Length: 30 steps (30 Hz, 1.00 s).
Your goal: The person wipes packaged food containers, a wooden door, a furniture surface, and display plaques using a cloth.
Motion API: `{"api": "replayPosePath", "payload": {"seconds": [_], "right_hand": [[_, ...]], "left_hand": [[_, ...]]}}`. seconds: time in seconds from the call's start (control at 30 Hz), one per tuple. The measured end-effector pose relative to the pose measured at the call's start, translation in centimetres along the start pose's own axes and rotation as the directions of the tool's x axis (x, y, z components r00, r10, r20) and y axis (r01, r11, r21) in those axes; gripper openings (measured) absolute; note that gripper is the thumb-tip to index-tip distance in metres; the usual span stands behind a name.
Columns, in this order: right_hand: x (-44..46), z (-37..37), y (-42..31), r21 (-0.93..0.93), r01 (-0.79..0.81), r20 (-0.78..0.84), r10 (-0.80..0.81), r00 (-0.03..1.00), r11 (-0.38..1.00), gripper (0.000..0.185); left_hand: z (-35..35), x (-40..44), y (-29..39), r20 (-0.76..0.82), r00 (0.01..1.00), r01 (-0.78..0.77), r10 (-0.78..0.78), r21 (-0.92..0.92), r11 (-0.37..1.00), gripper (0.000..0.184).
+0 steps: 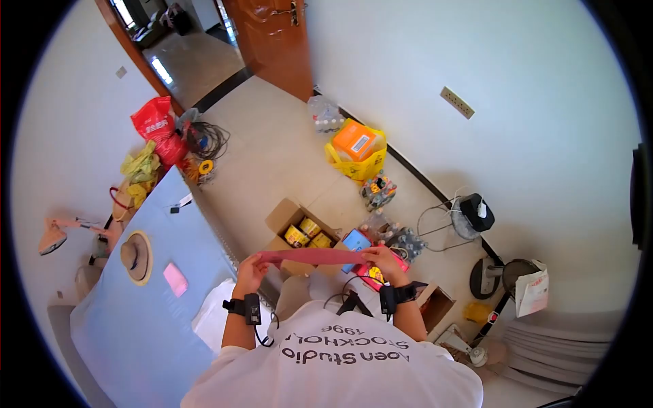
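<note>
A dark pink strip of cloth (309, 256) is stretched between my two hands, nearly level, in front of my body. My left hand (252, 273) grips its left end with the fingers pinched together. At the other end, my right hand (386, 264) pinches the cloth in the same way. Both wrists wear black straps with small boxes and cables. Below the cloth, an open cardboard box (277, 219) holds several yellow tubs (297, 236). Blue (355, 241) and pink packages lie beneath my right hand.
To my left, a blue-covered bed (156, 326) bears a straw hat (137, 258) and a folded pink cloth (175, 279). A yellow bag (371, 165), bottle packs (377, 190) and a black-topped stand (474, 212) line the right wall. A brown door (275, 41) stands open ahead.
</note>
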State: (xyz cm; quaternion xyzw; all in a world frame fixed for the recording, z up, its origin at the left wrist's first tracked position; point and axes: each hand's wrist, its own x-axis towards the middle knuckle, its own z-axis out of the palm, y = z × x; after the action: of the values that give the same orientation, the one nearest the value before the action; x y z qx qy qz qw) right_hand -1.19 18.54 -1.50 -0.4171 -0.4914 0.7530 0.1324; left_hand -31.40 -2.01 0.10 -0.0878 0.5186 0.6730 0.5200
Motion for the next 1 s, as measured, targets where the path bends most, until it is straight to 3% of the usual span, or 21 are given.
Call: {"api": "replayPosePath", "payload": {"seconds": [0.17, 0.2, 0.23, 0.33, 0.4, 0.43, 0.5, 0.53, 0.6, 0.73, 0.8, 0.83, 0.9, 0.93, 1.0], "right_hand": [[3.6, 4.0, 1.2, -0.086, -0.058, -0.104, 0.049, 0.993, 0.995, 0.018], [5.4, 4.3, 3.5, -0.221, -0.025, -0.085, 0.007, 0.996, 0.975, 0.018], [5.2, 6.7, 1.3, -0.233, 0.0, -0.123, -0.03, 0.992, 0.973, 0.018], [7.1, 12.0, 0.5, -0.181, -0.147, -0.268, 0.095, 0.959, 0.972, 0.017], [8.9, 15.1, -2.1, -0.365, -0.12, -0.205, 0.046, 0.978, 0.923, 0.017], [9.9, 15.8, -2.1, -0.368, -0.13, -0.23, 0.046, 0.972, 0.921, 0.017], [11.3, 17.3, -1.9, -0.568, 0.001, -0.203, -0.142, 0.969, 0.823, 0.019], [11.9, 18.1, -1.9, -0.566, -0.017, -0.227, -0.137, 0.964, 0.824, 0.019], [12.8, 19.7, -2.3, -0.759, -0.034, -0.162, -0.138, 0.977, 0.651, 0.019], [14.3, 23.2, -2.2, -0.668, 0.092, -0.124, -0.233, 0.964, 0.738, 0.018], [14.9, 24.6, -1.3, -0.781, 0.067, -0.014, -0.124, 0.992, 0.621, 0.02], [16.3, 24.5, 1.9, -0.82, 0.089, -0.017, -0.18, 0.984, 0.566, 0.017], [16.2, 24.8, 1.2, -0.938, 0.113, -0.011, -0.354, 0.935, 0.328, 0.016], [15.8, 24.1, 0.9, -0.937, 0.1, -0.038, -0.381, 0.924, 0.335, 0.016], [14.9, 23.6, 1.2, -0.779, 0.078, -0.149, -0.305, 0.941, 0.622, 0.017]], "left_hand": [[-1.1, 6.7, 2.6, 0.091, 0.995, 0.054, -0.049, -0.059, 0.997, 0.013], [-2.1, 8.2, 3.5, 0.079, 0.99, 0.124, -0.119, -0.057, 0.991, 0.012], [-2.2, 10.3, 5.1, 0.071, 0.979, 0.194, -0.189, -0.061, 0.979, 0.012], [-2.3, 13.6, 10.0, 0.107, 0.968, 0.229, -0.225, -0.019, 0.973, 0.01], [-2.7, 16.4, 12.3, 0.097, 0.967, 0.238, -0.236, -0.012, 0.971, 0.009], [-2.9, 17.8, 12.8, 0.076, 0.967, 0.243, -0.242, 0.001, 0.97, 0.008], [-3.3, 20.7, 13.9, 0.127, 0.952, 0.275, -0.277, 0.037, 0.961, 0.008], [-3.0, 21.5, 14.2, 0.128, 0.953, 0.271, -0.274, 0.043, 0.962, 0.008], [-2.1, 21.9, 14.4, 0.138, 0.949, 0.277, -0.282, 0.055, 0.959, 0.007], [0.6, 21.9, 14.1, 0.208, 0.927, 0.295, -0.311, 0.102, 0.95, 0.008], [0.7, 21.9, 13.1, 0.247, 0.9, 0.327, -0.359, 0.164, 0.931, 0.009], [0.3, 21.5, 13.1, 0.246, 0.902, 0.313, -0.355, 0.194, 0.93, 0.009], [2.2, 21.1, 12.6, 0.237, 0.9, 0.3, -0.367, 0.276, 0.913, 0.008], [3.1, 20.3, 13.2, 0.167, 0.927, 0.277, -0.337, 0.302, 0.912, 0.008], [3.8, 20.5, 14.5, 0.182, 0.937, 0.222, -0.297, 0.347, 0.911, 0.007]]}}
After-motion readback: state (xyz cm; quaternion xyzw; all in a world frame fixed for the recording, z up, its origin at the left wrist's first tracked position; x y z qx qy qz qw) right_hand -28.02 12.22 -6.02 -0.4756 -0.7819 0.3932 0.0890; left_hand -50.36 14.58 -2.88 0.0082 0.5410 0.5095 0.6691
